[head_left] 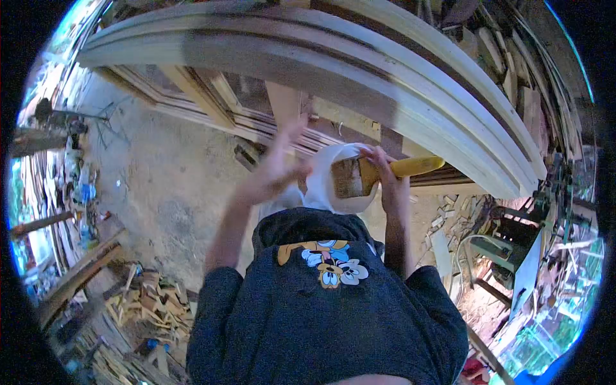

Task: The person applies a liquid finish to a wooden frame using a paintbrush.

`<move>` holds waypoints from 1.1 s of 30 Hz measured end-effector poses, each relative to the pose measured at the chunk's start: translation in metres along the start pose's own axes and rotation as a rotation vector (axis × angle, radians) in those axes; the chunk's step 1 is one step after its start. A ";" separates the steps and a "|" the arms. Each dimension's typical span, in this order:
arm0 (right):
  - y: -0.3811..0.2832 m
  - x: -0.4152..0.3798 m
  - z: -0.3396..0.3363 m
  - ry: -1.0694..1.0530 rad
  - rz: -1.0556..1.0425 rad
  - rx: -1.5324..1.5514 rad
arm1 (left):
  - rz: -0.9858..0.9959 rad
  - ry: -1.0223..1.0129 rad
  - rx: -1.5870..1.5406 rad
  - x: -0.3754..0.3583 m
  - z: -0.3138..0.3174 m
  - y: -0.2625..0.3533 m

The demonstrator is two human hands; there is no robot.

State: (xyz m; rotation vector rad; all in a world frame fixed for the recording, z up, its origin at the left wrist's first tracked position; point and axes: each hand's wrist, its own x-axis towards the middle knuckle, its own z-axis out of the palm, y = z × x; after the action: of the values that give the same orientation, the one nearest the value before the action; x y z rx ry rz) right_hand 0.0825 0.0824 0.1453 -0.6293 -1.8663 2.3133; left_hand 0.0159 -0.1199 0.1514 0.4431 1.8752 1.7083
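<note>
A white plastic tub is tilted in front of my body, its opening facing me. A wide paintbrush with a yellow handle lies across the mouth, its bristle end inside the tub. My right hand is closed around the brush near the base of its handle, fingers right at the tub's rim. To the left of the tub, my left hand is raised and blurred by motion, with fingers stretched out and thumb toward the tub.
Long pale moulded timbers span the space ahead, above a wooden frame with panes. Offcuts lie in a heap at lower left. A machine stands at right, near scattered wood scraps. Bare ground shows at left.
</note>
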 end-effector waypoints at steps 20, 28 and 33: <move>0.040 -0.038 0.200 -0.177 -0.564 0.036 | -0.287 -0.146 -0.749 -0.050 -0.114 -0.044; 0.017 -0.048 0.223 -0.054 -0.786 -0.539 | -0.325 -0.200 -0.620 -0.074 -0.153 -0.060; 0.041 -0.040 0.248 -0.150 -0.356 0.257 | -0.460 -0.201 -0.475 -0.067 -0.164 -0.054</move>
State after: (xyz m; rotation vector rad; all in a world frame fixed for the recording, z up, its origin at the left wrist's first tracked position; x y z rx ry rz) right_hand 0.0326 -0.1674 0.1561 -0.0854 -1.5393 2.3486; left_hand -0.0229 -0.2971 0.1155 -0.0111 1.2483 1.6414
